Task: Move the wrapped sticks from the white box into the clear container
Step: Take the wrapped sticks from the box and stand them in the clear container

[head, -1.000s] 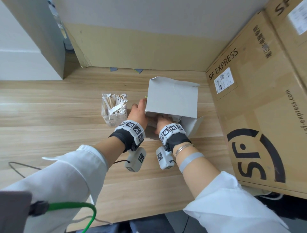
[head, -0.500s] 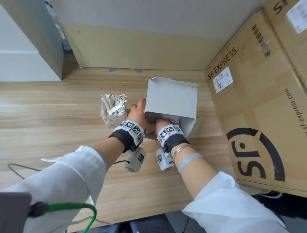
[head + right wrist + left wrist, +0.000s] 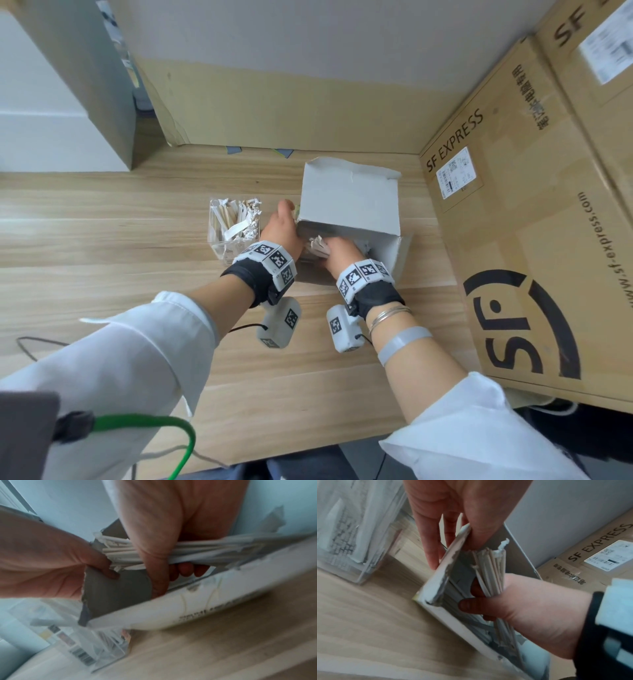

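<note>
Since a second ago the right hand point(image 3: 339, 251) has drawn back a little toward the box mouth and now shows a bundle of wrapped sticks point(image 3: 318, 244) in its grasp, where before its fingers were buried deeper inside; the left hand point(image 3: 281, 230) has kept its place on the box's left edge. From the left wrist view, the right hand's fingers point(image 3: 471, 605) curl round the bundle point(image 3: 491, 573) from below with the thumb side over the top, so the sticks are clenched across their middle and both ends stick out of the fist. That bundle sits just inside the torn opening of the white box point(image 3: 349, 202), which lies on its side on the wooden table point(image 3: 102, 246). The left hand pinches the box's torn left wall point(image 3: 453, 555), thumb inside near the stick tips and fingers point(image 3: 433, 543) outside. From the right wrist view the frame is blurred, but the fist point(image 3: 154, 555) appears closed round the sticks point(image 3: 197, 551) with more of them lying loose behind it in the box. Just left of the left hand's grip stands the clear container point(image 3: 234, 229), upright and already holding wrapped sticks. To the right of the gripped box, a large cardboard carton point(image 3: 534, 240) printed SF EXPRESS stands close by.
</note>
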Demonstrator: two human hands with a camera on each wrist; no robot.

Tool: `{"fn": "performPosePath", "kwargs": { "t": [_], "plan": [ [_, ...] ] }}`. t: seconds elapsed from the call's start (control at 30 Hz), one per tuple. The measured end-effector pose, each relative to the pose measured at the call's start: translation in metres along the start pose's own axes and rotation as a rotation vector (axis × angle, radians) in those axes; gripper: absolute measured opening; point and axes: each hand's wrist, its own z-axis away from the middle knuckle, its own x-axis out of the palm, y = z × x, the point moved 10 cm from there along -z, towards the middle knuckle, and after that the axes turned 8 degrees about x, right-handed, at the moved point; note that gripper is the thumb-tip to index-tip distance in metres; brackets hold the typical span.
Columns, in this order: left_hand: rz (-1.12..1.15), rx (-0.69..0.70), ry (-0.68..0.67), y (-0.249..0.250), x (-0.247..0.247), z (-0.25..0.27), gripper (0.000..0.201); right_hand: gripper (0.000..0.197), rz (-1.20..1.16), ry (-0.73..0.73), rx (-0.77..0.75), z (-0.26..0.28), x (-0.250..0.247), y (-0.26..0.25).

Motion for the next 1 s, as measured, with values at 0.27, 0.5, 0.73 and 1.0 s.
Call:
{"fn": "performPosePath", "kwargs": {
  "t": [0.27, 0.5, 0.73, 1.0],
  "plan": [
    [-0.122, -0.102, -0.175, -0.003, 0.008, -0.002, 0.031, 0.02, -0.564, 0.03, -0.072, 0.024, -0.04, 0.001],
    [-0.135, -0.141, -0.2, -0.006, 0.008, 0.001, 0.041, 0.025, -0.824, 0.171, -0.094, 0.026, -0.065, 0.0],
    [-0.038, 0.044, -0.072, 0.013, -0.022, 0.003, 0.053, 0.024, -0.971, 0.248, -0.13, 0.022, -0.085, -0.011],
    [-0.319, 0.126, -0.249, 0.023, 0.0, 0.01, 0.043, 0.023, -1.065, 0.177, -0.226, 0.035, -0.104, -0.019]
  ]
}}
